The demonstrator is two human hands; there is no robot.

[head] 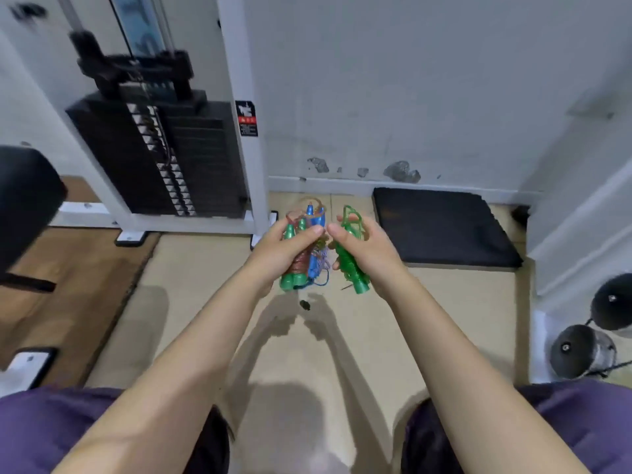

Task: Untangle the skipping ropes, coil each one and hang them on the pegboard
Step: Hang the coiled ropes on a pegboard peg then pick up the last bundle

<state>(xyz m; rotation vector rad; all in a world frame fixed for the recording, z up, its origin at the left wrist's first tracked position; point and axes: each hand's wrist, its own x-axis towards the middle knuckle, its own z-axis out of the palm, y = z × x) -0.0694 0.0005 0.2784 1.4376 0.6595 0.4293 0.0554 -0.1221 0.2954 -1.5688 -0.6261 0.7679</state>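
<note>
The person's left hand (pixel 290 249) holds a bundle of two wound skipping ropes: a reddish-brown cord wrapped round a pair of translucent green plastic handles (pixel 291 268), and beside it, at its 3 o'clock, a blue-and-white cord wrapped round blue plastic handles (pixel 316 248); the left fingers (pixel 309 231) are curled round this bundle with the thumb across its front. The right hand (pixel 364 248) grips a third coiled rope, a green cord wound round green plastic handles (pixel 350 258), its fingers wrapped behind it and the thumb pressed on the near side. Both bundles hang in the air above the beige tiled floor (pixel 342 336), near each other but apart, with the thumbs almost meeting between them. All three ropes look already coiled, so the step in hand seems to be carrying them to the pegboard, which is not in view. To do it well, the person would keep each grip firm enough that the windings do not slip loose, keep the two bundles apart so that stray ends, such as the blue loop trailing at 6 o'clock of the left bundle, do not snag again, and hang one rope at a time. No container shows; at 2 o'clock lies a dark flat foam mat (pixel 441 227), and at 10 o'clock stands a black weight stack in a white frame (pixel 164 155)
</note>
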